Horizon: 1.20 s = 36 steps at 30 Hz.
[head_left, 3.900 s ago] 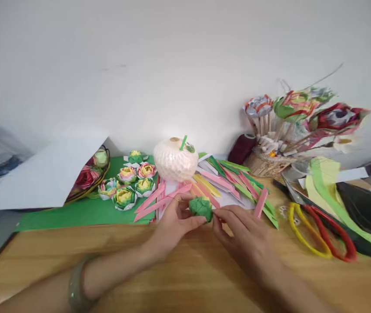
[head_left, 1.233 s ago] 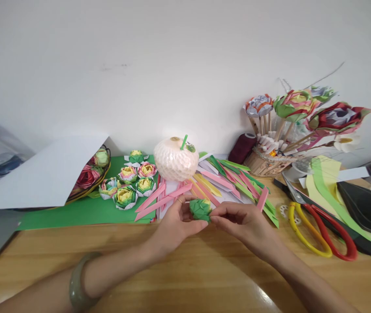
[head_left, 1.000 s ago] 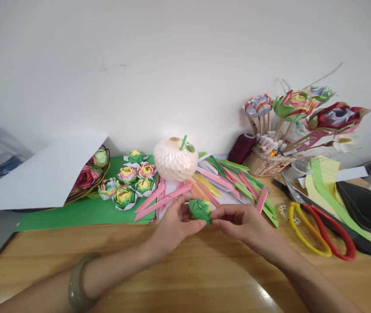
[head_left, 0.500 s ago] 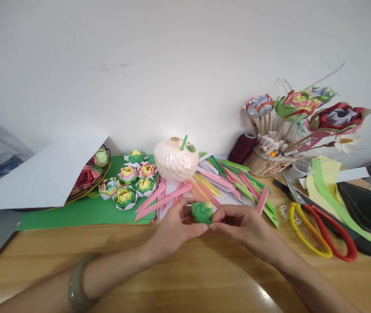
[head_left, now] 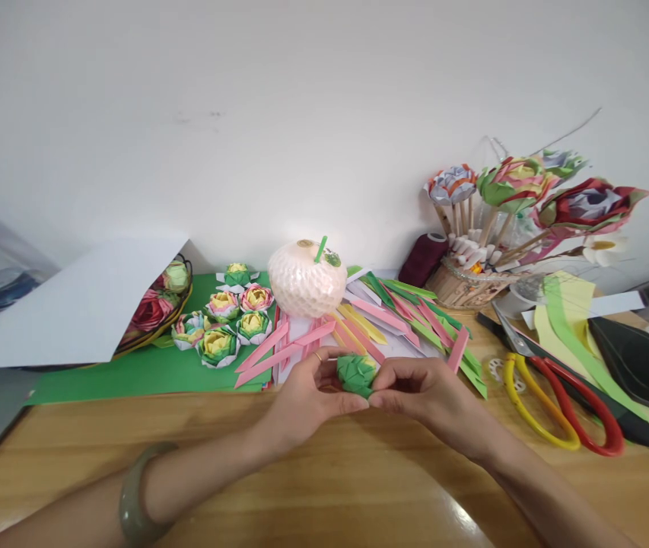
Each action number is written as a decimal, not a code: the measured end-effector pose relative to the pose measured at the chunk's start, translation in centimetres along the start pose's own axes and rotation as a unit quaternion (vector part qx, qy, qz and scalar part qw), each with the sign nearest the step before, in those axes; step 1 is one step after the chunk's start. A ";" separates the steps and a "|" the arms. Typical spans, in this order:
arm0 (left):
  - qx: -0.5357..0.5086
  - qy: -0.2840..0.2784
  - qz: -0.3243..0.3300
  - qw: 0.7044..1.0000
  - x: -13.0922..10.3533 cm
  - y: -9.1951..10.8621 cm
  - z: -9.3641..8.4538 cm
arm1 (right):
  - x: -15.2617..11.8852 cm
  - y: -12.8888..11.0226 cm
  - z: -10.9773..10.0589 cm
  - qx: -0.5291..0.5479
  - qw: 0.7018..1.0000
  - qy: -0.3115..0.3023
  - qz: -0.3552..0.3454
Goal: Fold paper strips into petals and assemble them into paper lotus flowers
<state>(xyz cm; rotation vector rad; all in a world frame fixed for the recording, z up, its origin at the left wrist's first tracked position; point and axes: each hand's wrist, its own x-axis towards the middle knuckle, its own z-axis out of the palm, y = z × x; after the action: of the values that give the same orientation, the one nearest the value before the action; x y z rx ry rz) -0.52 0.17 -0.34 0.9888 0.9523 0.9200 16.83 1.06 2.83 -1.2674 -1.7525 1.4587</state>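
Note:
A green folded-paper flower with a bit of yellow at its top is held between both hands, just above the front of the table. My left hand is closed on its left side, thumb along the bottom. From the right, my right hand pinches the flower's lower edge between thumb and fingertips. Behind the hands lie folded pink strips, yellow strips and green strips of paper. Several finished paper flowers sit on green sheets at the left.
A white textured ornament with a green stem stands at the back. On the right are scissors with yellow and red handles, a holder of stemmed paper flowers and a dark thread spool. White paper covers part of a flower basket.
The green paper flower has turned slightly in the fingers, showing a little more yellow at its top. Both hands keep nearly the same place and grip.

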 end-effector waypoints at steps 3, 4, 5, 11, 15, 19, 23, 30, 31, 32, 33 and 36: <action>0.004 -0.007 -0.001 1.000 0.0 -0.1 0.0 | 0.1 0.0 0.1 0.026 0.999 -0.008 0.036; 0.003 -0.008 0.000 1.000 0.0 -0.2 0.0 | 0.1 0.0 0.2 0.034 0.998 -0.012 0.044; 0.003 -0.010 0.000 1.000 0.0 -0.2 0.0 | 0.1 0.0 0.2 0.039 0.998 -0.016 0.048; -0.002 0.008 0.006 1.000 0.1 -0.1 -0.1 | -0.2 -0.3 0.0 -0.017 1.000 -0.007 -0.005; -0.003 0.010 0.006 1.000 0.2 -0.2 -0.1 | -0.1 -0.4 0.0 -0.039 0.999 0.000 0.000; 0.001 0.009 -0.002 1.000 0.2 -0.2 0.0 | 0.1 -0.1 0.2 -0.020 1.000 0.006 0.022; 0.000 0.005 -0.006 1.000 0.2 -0.4 0.0 | 0.1 0.0 0.2 -0.006 0.999 0.001 0.032; -0.001 0.014 0.010 1.000 0.4 -0.7 -0.3 | 0.1 -0.3 -0.1 -0.029 0.999 -0.021 0.018; 0.000 0.013 0.007 1.000 0.3 -0.7 -0.2 | 0.1 -0.3 0.0 -0.027 0.999 -0.020 0.025; 0.000 0.013 0.004 1.000 0.3 -0.7 -0.2 | 0.1 -0.2 0.1 -0.025 0.999 -0.018 0.032; 0.000 0.012 0.002 1.000 0.3 -0.7 -0.1 | 0.1 -0.2 0.1 -0.021 0.999 -0.016 0.036; -0.004 0.011 0.001 1.000 0.2 -0.7 0.0 | 0.1 -0.1 0.3 -0.017 0.999 -0.002 0.036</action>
<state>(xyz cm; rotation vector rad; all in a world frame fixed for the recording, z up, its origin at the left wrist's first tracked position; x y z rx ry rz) -0.34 0.15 -0.99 0.9753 0.9647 0.9371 16.51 1.04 2.84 -1.3578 -1.7584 1.4781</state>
